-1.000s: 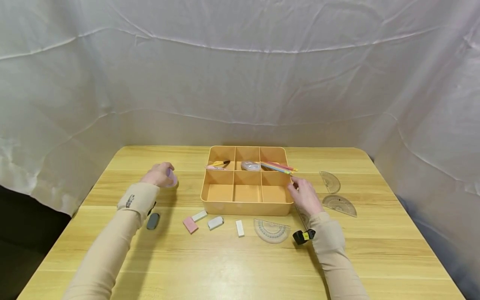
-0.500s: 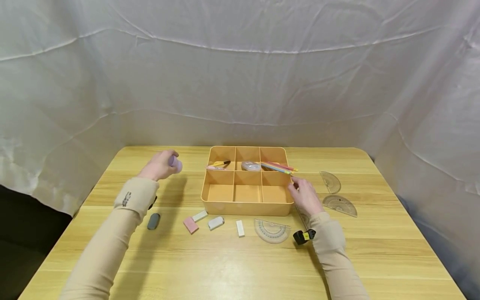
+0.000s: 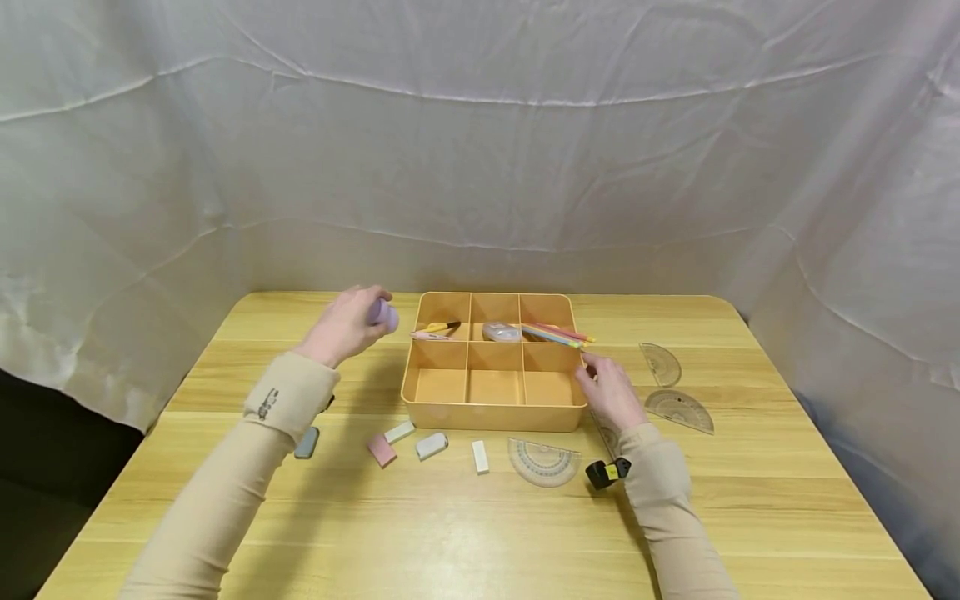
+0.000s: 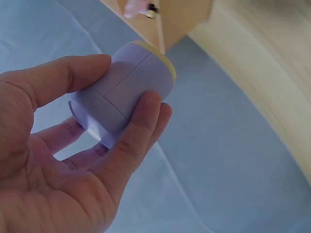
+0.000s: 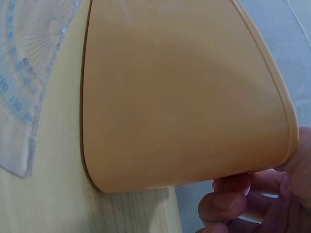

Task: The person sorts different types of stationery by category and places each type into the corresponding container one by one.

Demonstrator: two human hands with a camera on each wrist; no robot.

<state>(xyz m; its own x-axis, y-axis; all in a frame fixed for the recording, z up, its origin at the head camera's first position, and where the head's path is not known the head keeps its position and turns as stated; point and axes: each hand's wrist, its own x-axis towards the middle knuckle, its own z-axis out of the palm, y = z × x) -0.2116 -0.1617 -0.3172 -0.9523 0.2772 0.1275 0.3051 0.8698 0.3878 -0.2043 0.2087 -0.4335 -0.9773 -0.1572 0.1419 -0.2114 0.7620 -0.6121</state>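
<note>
In the head view my left hand [image 3: 347, 323] is raised above the table, left of the box. Its thumb and fingers grip a small purple cylinder [image 4: 133, 77] with a yellow rim at one end and thin seams along its side; its exact kind is unclear. My right hand [image 3: 611, 392] holds the right side of the orange six-compartment box [image 3: 495, 417], with curled fingers against the outer wall in the right wrist view. Pens [image 3: 437, 331] lie in the back left compartment, a clear-topped rounded item [image 3: 501, 332] in the back middle, pencils [image 3: 557, 335] in the back right.
Before the box lie a pink eraser [image 3: 381, 451], white erasers [image 3: 480, 457] and a clear protractor [image 3: 543, 463]. More protractors [image 3: 679, 410] lie at the right. A dark grey oblong item [image 3: 307, 443] sits near the left sleeve. A pale curtain [image 3: 480, 167] surrounds the table.
My left hand has lifted the purple cylinder from the table's left part and carried it right, towards the box. The right hand and the box have stayed in place.
</note>
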